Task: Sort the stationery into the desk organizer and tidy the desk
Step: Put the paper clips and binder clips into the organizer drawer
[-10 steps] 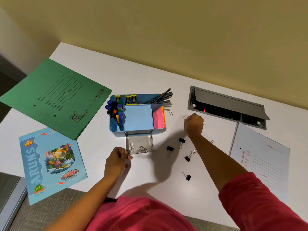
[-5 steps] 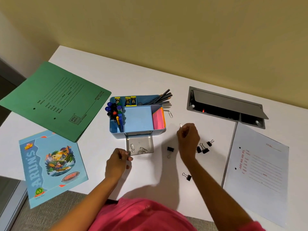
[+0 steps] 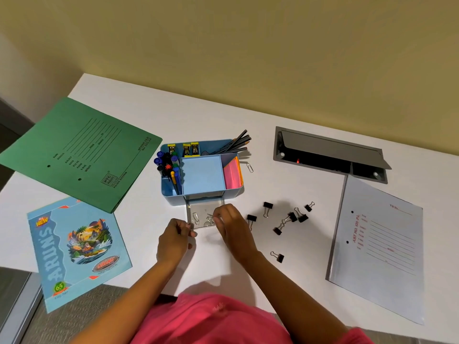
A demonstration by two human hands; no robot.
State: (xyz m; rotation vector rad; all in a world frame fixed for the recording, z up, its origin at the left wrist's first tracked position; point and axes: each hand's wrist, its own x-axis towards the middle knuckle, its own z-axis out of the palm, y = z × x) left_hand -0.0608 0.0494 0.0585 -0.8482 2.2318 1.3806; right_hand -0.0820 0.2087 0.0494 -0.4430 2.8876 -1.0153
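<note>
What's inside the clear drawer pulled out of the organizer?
Paper clips: one near the left side, a couple more by the right hand. That hand covers the front right of the drawer, so anything under it is hidden. The left hand pinches the front left corner.

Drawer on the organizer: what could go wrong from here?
1. The drawer is pulled out and the left hand pinches its front corner; a tug might slide it free and spill the paper clips inside.
2. The right hand seems to pinch a clip over the drawer's edge; released there, it could miss onto the desk.
3. A stray clip lies right of the organizer and may be overlooked.
</note>
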